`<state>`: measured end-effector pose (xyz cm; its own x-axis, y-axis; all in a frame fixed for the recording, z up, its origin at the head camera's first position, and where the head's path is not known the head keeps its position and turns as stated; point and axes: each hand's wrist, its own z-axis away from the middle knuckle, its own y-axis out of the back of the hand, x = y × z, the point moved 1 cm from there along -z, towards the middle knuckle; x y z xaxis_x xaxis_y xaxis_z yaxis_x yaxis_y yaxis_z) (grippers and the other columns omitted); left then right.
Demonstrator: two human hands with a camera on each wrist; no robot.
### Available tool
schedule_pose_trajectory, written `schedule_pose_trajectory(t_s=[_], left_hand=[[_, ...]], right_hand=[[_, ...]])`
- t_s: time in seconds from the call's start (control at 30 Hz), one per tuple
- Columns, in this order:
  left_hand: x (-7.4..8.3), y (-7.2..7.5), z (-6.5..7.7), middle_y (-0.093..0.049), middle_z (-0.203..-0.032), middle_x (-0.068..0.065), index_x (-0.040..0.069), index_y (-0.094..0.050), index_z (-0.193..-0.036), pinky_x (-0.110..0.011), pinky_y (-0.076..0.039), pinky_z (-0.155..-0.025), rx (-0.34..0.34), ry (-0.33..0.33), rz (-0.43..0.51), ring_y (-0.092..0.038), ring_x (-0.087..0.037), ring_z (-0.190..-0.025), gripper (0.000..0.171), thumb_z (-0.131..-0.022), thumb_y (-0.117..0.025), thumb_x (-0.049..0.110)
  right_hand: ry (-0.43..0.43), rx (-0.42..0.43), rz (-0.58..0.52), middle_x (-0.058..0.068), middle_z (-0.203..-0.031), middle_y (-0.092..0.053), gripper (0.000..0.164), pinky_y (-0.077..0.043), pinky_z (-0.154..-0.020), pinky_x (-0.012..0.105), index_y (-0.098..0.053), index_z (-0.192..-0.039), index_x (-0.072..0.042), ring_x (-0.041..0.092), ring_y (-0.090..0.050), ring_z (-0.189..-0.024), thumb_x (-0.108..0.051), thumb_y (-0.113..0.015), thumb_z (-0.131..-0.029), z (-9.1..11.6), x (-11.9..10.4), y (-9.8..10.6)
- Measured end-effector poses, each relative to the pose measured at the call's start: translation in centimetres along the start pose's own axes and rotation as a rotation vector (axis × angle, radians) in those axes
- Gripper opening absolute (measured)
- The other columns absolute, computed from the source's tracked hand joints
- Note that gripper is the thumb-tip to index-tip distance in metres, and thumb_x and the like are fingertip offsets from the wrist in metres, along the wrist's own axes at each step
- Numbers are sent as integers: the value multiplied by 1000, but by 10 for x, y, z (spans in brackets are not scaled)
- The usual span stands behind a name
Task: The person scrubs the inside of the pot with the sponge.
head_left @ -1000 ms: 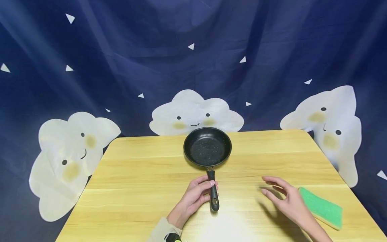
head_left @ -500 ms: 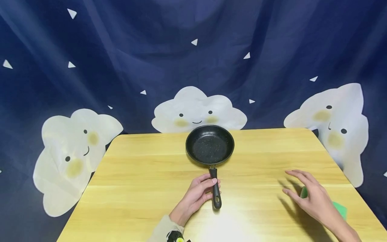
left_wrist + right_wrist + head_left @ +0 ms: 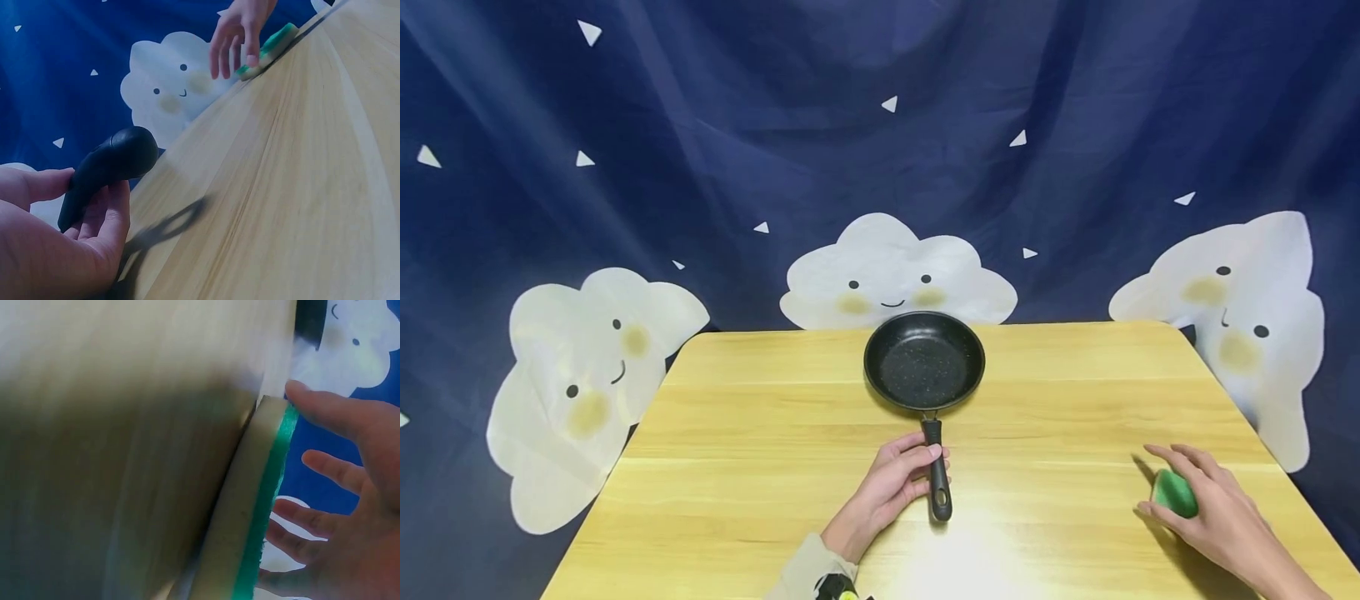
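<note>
My left hand grips the black handle of a frying pan, which is in the middle of the table with its bowl toward the far edge. In the left wrist view the thumb is on one side of the handle and the fingers are on the other. To the right, my right hand is over a green and cream sponge and hides much of it. The right wrist view shows that hand's fingers spread along the sponge's green face, not closed round it; whether any touch it I cannot tell.
A pale wooden table carries the pan and sponge. Behind it hangs a dark blue curtain printed with white clouds and small triangles. A bright patch of glare lies on the table's near part.
My right hand has moved right from beside the sponge to over it, then lower. My left hand keeps its hold on the frying pan's handle; the view has shifted slightly.
</note>
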<state>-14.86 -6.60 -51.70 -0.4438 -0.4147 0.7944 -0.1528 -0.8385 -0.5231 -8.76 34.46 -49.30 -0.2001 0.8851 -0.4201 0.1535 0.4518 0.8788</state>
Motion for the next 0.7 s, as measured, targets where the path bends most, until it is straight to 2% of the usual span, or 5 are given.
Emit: schedule_pose_trajectory(t_s=[0.1, 0.2, 0.3, 0.47, 0.7], left_hand=[[0, 0, 0, -69, -119, -22, -9, -52, -137, -35, -61, -81, -7, 1, 0, -70, -23, -100, 45, -97, -68, 6], [0, 0, -1, -69, -119, -23, -8, -53, -136, -35, -61, -81, -8, -1, 1, -70, -22, -99, 43, -97, -68, 6], [1, 0, -1, -69, -118, -23, -8, -53, -136, -35, -61, -80, -11, -2, 3, -70, -22, -99, 44, -97, -68, 6], [1, 0, -1, -69, -118, -21, -9, -51, -138, -34, -61, -80, -15, 1, 1, -70, -21, -99, 47, -97, -68, 6], [1, 0, 0, -69, -118, -22, -9, -51, -138, -33, -61, -79, -16, -4, -4, -70, -21, -98, 46, -97, -68, 7]], right_hand=[[-18, -30, 24, 36, -127, -49, 84, -50, -55, 56, -54, -140, -7, 63, -54, -96, -35, -94, -72, 4, 4, -1], [-30, -70, 47, 33, -124, -52, 83, -49, -54, 49, -54, -140, -8, 54, -57, -92, -39, -93, -73, 7, 7, -1], [-31, -118, 72, 29, -121, -55, 78, -50, -57, 47, -56, -138, -7, 45, -59, -91, -32, -93, -74, 11, 10, 1], [-29, -142, 115, 32, -118, -52, 70, -53, -60, 56, -54, -137, -5, 45, -59, -92, -9, -87, -75, 17, 13, 0], [-76, -146, 113, 36, -117, -50, 69, -52, -61, 55, -54, -137, -3, 48, -57, -92, -9, -85, -77, 14, 19, -1]])
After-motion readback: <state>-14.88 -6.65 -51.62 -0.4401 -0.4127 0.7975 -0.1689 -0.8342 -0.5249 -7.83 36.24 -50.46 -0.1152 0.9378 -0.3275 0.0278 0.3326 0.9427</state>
